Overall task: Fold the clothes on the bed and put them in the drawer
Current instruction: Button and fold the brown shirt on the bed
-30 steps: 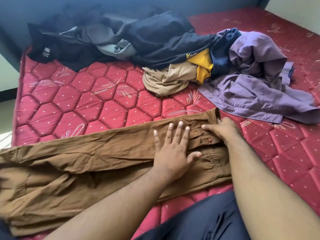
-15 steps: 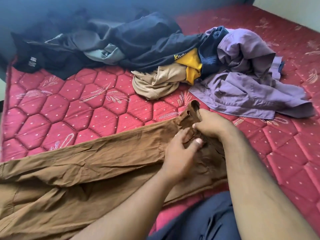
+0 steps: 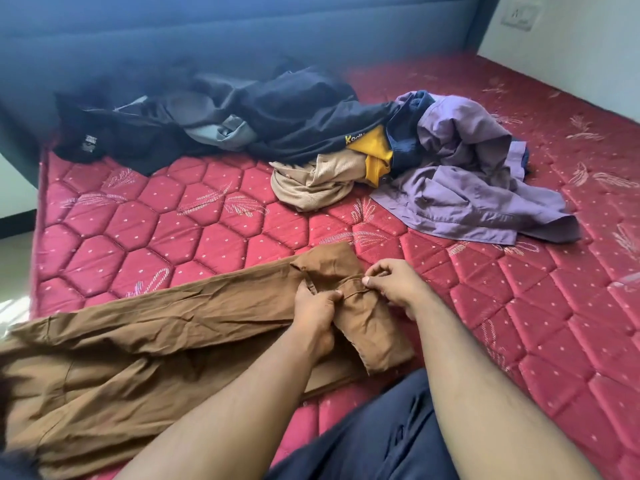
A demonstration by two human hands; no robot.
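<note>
Fingers of left hand [image 3: 317, 308] curled, gripping the folded-over waist end of the trousers [image 3: 173, 327]; right hand [image 3: 394, 285] pinches the waistband seam just beside it, thumb and forefinger together on the cloth. Trousers lie along the near edge of the mattress [image 3: 173, 230], waist end turned back over itself, legs stretched out flat to the left edge, creased. Step in hand, as I judge: first fold or roll of the trousers from the waist. Next move likely needs the fold flattened and carried on along the legs, keeping the edges lined up. Unfolded pile sits toward the far edge: dark clothes [image 3: 277, 112], beige top [image 3: 318, 181], yellow piece [image 3: 375, 155], purple shirt [image 3: 464, 188]. No drawer in view. Task looks early; nothing fully folded yet.
</note>
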